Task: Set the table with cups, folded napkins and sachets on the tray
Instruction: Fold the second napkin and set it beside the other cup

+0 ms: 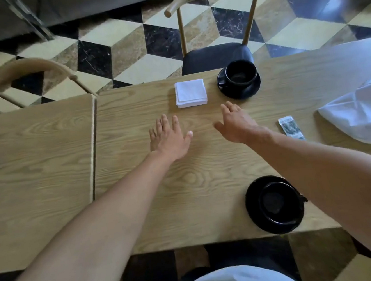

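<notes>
A folded white napkin stack [190, 93] lies near the far edge of the wooden table [206, 172]. To its right a black cup on a black saucer [239, 79] stands in front of the far chair. A second black cup on a saucer [275, 204] sits at the near edge, partly under my right forearm. A small printed sachet [290, 127] lies right of my right wrist. My left hand [169, 137] and my right hand [235, 121] are stretched out flat above the table just short of the napkins, fingers straight, holding nothing. No tray is in view.
A white cloth or plastic sheet [359, 108] covers the table's right end. A second table [35, 179] abuts on the left. Two wooden chairs [215, 22] stand on the far side over a checkered floor.
</notes>
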